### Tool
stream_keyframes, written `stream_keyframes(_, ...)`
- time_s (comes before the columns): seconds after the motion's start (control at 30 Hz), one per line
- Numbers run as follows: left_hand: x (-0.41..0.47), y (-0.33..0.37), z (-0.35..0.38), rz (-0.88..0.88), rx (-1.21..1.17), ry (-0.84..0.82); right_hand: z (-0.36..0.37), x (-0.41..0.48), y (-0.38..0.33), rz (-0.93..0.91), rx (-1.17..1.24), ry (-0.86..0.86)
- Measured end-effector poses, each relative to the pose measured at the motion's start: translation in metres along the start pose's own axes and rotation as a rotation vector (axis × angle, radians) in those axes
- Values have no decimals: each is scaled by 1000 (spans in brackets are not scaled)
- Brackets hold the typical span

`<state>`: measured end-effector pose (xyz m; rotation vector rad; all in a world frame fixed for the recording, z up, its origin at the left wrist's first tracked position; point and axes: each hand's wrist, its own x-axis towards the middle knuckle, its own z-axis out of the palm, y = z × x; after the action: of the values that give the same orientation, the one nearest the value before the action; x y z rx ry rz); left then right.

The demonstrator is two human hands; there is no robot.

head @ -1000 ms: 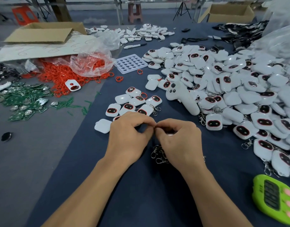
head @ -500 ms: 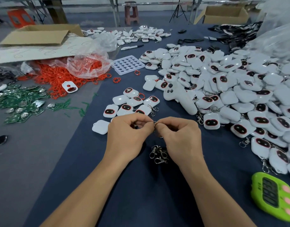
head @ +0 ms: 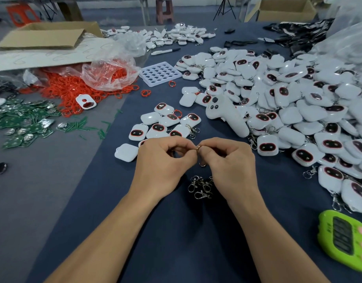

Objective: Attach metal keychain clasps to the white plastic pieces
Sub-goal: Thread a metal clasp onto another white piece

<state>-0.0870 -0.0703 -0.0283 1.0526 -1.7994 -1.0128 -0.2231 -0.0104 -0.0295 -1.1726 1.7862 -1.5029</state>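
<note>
1. The left hand and the right hand met knuckle to knuckle above the dark table. Both had their fingers curled, with thumb and forefinger tips pinching one metal ring.
2. The ring sat exactly between the two sets of fingertips, roughly on edge. A second metal loop hung just beneath it by the right hand, probably the rest of the same clasp.
3. Whether either palm hid a white piece could not be told.
4. The loose clasps lay tangled on the table just below the hands, closer to the right wrist.
5. A small cluster of white pieces lay just beyond the left knuckles, and a single white piece lay just beside that hand.
6. The big heap, many pieces already clasped, spread away to the right.
7. The step in hand looked like working the ring open or threading it.
8. The next piece would most easily come from the left hand's side, as the cluster lay forward and left of the ring.
</note>
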Motion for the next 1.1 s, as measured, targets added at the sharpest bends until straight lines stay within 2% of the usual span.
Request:
stream_keyframes(0.47, -1, 1, -7, -1, 17, -71, -9, 3, 4, -29, -34, -186)
stream_keyframes(0.77, 0, 5, -11, -6, 4, -213, -18, 4, 2, -27, -46, -289)
stream_keyframes(0.9, 0, 5, -6, -17, -17, -145, -14, 2, 1, -17, -38, -256)
stream_keyframes(1.1, 3, 3, -3, 1, 57, 26, -11, -3, 1, 0, -108, -75)
